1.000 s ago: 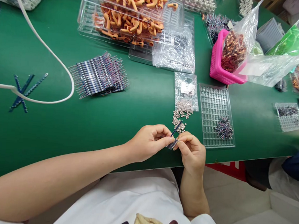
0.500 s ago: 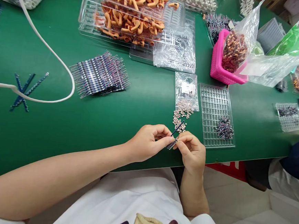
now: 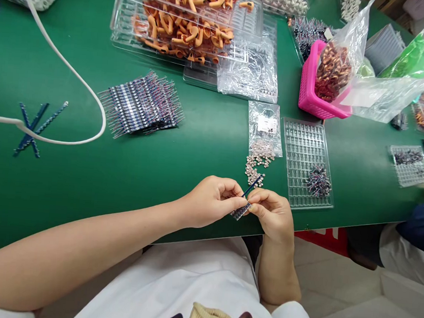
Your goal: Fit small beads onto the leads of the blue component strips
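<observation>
A green worktop [image 3: 205,148] is spreading beneath everything, with small metallic discs [image 3: 260,159] lying just beyond the hands. Near its front edge, the left hand [image 3: 212,203] is pinching a dark circuit-board panel [image 3: 240,212], whose visible part is slanting from lower left to upper right. Above it, a thin blue strip [image 3: 253,186] is jutting forward and rightward, its long axis pointing at the discs. The right hand [image 3: 274,214] is touching the panel's right end with bent fingers; whether it is gripping, I cannot tell.

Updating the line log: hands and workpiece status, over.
Left hand holding component strip. Right hand at strip's edge, grip unclear. Loose round parts close by, just beyond both hands.
</observation>
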`<state>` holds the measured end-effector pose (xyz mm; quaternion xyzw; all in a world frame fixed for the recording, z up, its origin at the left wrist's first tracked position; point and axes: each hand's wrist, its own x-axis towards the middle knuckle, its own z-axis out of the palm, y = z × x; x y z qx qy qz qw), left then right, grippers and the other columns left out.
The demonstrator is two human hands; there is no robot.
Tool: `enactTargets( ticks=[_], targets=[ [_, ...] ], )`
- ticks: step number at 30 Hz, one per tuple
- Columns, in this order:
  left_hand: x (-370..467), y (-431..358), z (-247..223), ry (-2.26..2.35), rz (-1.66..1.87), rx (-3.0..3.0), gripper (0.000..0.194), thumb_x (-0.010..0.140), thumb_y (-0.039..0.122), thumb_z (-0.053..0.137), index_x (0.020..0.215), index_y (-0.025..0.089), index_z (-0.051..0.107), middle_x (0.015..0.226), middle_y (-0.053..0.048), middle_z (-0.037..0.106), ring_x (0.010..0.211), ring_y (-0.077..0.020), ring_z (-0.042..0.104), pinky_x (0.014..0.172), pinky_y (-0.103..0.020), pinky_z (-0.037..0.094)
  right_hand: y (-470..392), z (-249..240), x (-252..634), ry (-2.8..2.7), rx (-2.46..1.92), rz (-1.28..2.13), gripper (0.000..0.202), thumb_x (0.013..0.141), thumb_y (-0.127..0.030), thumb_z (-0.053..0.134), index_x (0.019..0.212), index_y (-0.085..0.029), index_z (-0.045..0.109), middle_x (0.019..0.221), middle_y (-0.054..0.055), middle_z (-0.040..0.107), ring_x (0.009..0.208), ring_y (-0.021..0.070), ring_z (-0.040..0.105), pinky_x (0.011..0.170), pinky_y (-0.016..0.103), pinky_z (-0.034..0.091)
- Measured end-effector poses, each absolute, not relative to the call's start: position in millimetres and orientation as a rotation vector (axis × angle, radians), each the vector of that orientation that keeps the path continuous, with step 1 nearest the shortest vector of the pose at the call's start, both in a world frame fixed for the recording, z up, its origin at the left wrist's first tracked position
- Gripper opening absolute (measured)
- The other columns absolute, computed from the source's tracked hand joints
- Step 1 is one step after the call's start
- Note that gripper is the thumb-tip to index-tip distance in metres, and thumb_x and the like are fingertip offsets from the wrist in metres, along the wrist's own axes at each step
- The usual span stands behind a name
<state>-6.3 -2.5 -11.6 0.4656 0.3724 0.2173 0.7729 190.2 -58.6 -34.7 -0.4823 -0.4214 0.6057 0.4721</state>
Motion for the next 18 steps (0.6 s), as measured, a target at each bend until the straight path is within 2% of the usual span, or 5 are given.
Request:
enactTargets(
  ticks=[4,10,18],
  targets=[
    [-6.4,-1.6,-11.7,0.8,0.468,1.033,0.017,0.079,0.029,0.069,0.073,0.015,0.063,0.067,-0.002,0.066,0.062,-0.0131,0.059,0.061,-0.025,0.047,-56.7,-33.3,189.7,-1.058,-1.154,1.483,0.006,0.08,-0.023,0.082,0.084,-0.024,0.078,0.077,0.002,0.068,0.068,0.0149,0.065,0.059,0.028,0.06],
    [-7.3,-0.4,-8.9,0.803,0.453,1.068,0.016,0.079,0.028,0.068,0.072,0.014,0.063,0.067,-0.001,0.065,0.061,-0.0117,0.055,0.059,-0.024,0.044,-55.7,-31.6,190.4,-1.071,-1.212,1.496,0.01,0.078,-0.029,0.084,0.08,-0.023,0.077,0.076,0.002,0.068,0.067,0.0162,0.064,0.059,0.031,0.061],
    [-6.9,-1.5,-8.7,0.804,0.449,1.092,0.016,0.08,0.028,0.067,0.072,0.015,0.063,0.065,0.0,0.063,0.059,-0.0116,0.054,0.059,-0.024,0.044,-56.5,-31.6,190.5,-1.08,-1.216,1.495,0.009,0.079,-0.029,0.083,0.081,-0.023,0.077,0.077,0.003,0.068,0.069,0.0165,0.065,0.06,0.031,0.061]
  ],
)
